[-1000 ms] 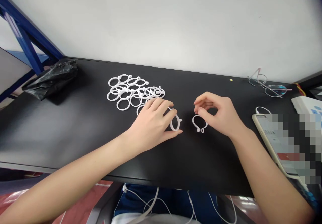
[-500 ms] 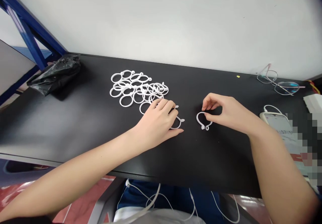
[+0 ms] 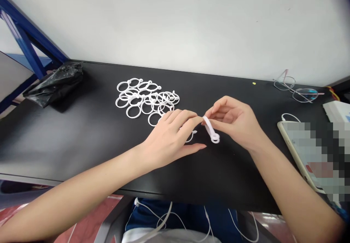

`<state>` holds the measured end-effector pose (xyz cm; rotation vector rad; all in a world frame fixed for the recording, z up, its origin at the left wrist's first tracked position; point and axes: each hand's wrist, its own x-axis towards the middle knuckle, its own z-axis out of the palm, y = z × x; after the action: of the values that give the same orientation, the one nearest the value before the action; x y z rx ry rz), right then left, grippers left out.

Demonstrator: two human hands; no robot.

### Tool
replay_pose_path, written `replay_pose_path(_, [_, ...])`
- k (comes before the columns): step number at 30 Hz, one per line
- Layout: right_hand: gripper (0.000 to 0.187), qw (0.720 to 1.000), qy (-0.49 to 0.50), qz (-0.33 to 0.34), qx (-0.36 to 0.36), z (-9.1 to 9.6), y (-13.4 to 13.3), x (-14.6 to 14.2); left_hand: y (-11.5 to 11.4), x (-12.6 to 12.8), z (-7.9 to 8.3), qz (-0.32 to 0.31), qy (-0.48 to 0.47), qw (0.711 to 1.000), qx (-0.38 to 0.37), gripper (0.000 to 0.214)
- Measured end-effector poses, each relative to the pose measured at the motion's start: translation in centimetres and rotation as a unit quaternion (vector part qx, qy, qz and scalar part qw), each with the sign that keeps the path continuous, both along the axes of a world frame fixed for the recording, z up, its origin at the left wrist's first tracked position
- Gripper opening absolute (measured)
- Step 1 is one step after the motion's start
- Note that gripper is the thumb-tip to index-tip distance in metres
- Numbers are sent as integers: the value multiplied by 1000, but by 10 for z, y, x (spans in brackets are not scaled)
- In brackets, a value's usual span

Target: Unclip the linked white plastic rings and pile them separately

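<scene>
My right hand (image 3: 236,122) pinches a white plastic ring (image 3: 212,130), lifted on edge just above the black table (image 3: 82,137). My left hand (image 3: 169,139) reaches toward that ring, its fingertips touching the ring's top. A second white ring (image 3: 190,136) lies under my left hand's fingers, mostly hidden. A pile of several white rings (image 3: 146,99) lies on the table behind my left hand.
A crumpled black plastic bag (image 3: 53,84) sits at the table's far left by a blue metal frame (image 3: 24,40). Glasses (image 3: 296,90) lie at the far right by the wall. A phone (image 3: 308,152) with a white cable lies at the right edge.
My right hand has picked the ring up off the table and turned it on edge. My left hand's fingers have moved right to meet it.
</scene>
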<state>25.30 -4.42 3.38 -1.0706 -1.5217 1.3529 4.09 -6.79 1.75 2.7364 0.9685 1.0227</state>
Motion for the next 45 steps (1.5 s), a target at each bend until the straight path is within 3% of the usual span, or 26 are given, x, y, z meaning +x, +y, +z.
replay_pose_path(6, [34,969,184,92,-140,-9,-5,-19,-1,2,4,-21,-62,996,66,22])
replay_pose_path(10, [34,950,217,119,-189,-10,-8,-26,0,3,5,-7,-87,989,116,15])
replay_pose_path(13, [34,936,242,127,-222,-12,-11,-32,-1,5,5,-41,-115,983,138,13])
replay_pose_path(21, [35,915,251,152,-278,-11,-19,-40,0,5,3,-77,-130,983,102,17])
replay_pose_path(25, [32,925,235,138,-265,-12,-21,-41,3,3,3,-109,-129,982,88,17])
replay_pose_path(31, [34,928,231,135,-260,-12,-21,-41,4,1,7,-129,-122,981,78,39])
replay_pose_path(38, [28,946,203,119,-225,-11,-19,-40,6,-1,5,-144,-147,976,70,28])
replay_pose_path(41, [25,975,175,31,-135,-14,-21,-38,6,-1,2,-121,-192,970,87,23])
replay_pose_path(43, [20,986,158,-22,-42,-16,-25,-36,6,-1,1,-107,-204,969,85,23])
replay_pose_path(45, [14,990,115,-30,72,-18,-30,-33,5,-1,1,-97,-205,971,80,26])
